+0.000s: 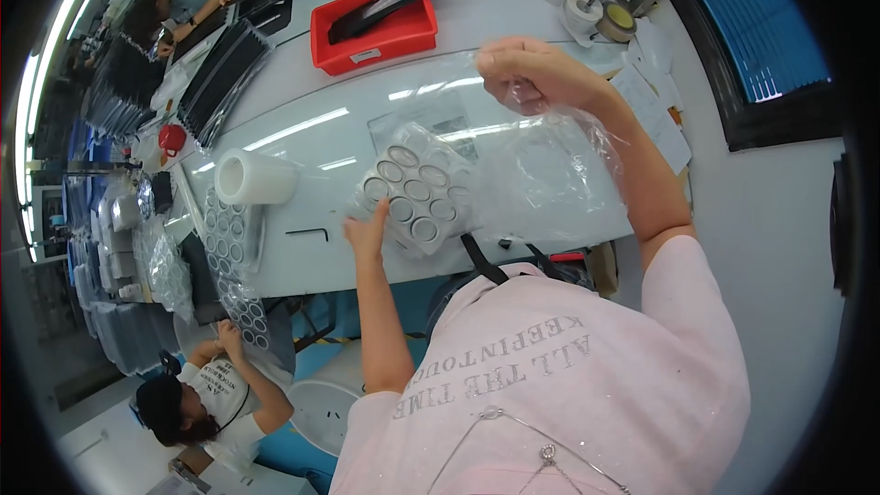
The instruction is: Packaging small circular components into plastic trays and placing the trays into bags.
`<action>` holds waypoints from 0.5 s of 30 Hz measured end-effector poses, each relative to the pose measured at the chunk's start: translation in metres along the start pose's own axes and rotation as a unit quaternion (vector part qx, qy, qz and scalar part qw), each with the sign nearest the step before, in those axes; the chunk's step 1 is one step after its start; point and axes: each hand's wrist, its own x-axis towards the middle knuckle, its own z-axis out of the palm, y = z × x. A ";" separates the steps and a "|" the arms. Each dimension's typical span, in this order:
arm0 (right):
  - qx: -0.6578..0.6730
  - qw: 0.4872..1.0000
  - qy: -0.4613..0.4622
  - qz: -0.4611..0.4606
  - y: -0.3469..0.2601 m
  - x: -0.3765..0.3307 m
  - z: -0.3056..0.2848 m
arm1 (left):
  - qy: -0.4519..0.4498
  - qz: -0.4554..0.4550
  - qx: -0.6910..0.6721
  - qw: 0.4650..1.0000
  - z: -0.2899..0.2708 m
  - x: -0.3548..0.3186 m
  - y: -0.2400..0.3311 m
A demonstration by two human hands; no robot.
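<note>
A clear plastic pack of several round silver-rimmed rings (418, 191) lies on the glossy white table in front of me. My left hand (365, 234) is at its near left edge, thumb against the pack and the other fingers apart and slightly blurred. Raised to the right, my right hand (524, 75) is closed in a fist on thin clear plastic film (559, 160). The film hangs from the fist and spreads over the table right of the rings. Whether it joins the pack's wrapping I cannot tell.
Left of the pack lie a black hex key (308, 233) and a roll of white film (255, 177). Behind stands a red bin (374, 29) holding a black object. Tape rolls (616, 22) stand far right. A co-worker (215, 385) sits at the lower left with a long ring strip.
</note>
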 end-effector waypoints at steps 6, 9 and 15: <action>-0.075 0.988 -0.125 -0.058 0.000 -0.006 0.014 | -0.076 0.407 0.365 0.834 0.036 -0.046 0.091; -0.003 0.998 0.061 -0.002 0.012 -0.013 -0.007 | -0.176 0.374 0.355 0.838 0.016 -0.033 0.101; 0.162 0.969 0.172 0.079 0.049 -0.042 -0.043 | -0.346 0.324 0.111 0.873 0.019 -0.012 0.090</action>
